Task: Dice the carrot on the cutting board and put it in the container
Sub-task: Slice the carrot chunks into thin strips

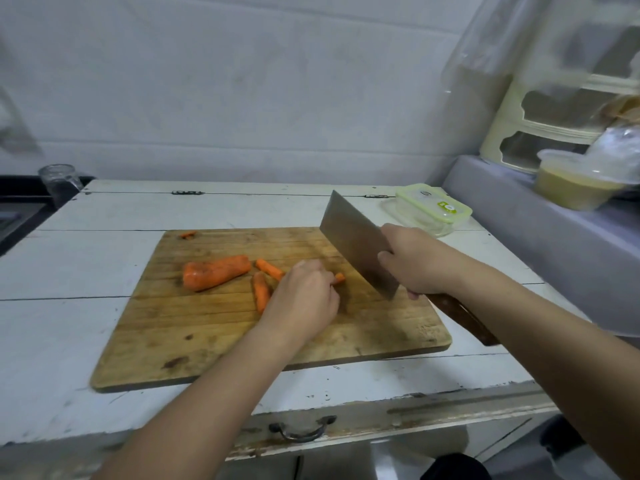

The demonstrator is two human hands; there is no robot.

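A thick carrot chunk [215,271] lies on the wooden cutting board [221,344]. Two carrot sticks [269,269] lie beside it, and a small scrap [188,234] sits at the board's far edge. My left hand [300,299] holds down a carrot piece [339,278]; only its tip shows past my fingers. My right hand [414,261] grips a cleaver [356,242] by its wooden handle, blade raised and tilted just right of that piece. A clear container with a green-rimmed lid [433,208] stands beyond the board at the back right.
The board rests on a worn white table [69,265] with a drawer handle [302,432] at the front. A glass jar [59,181] stands at the back left. On a grey ledge at the right sit a tub of yellowish food [571,188] and a cream rack [540,123].
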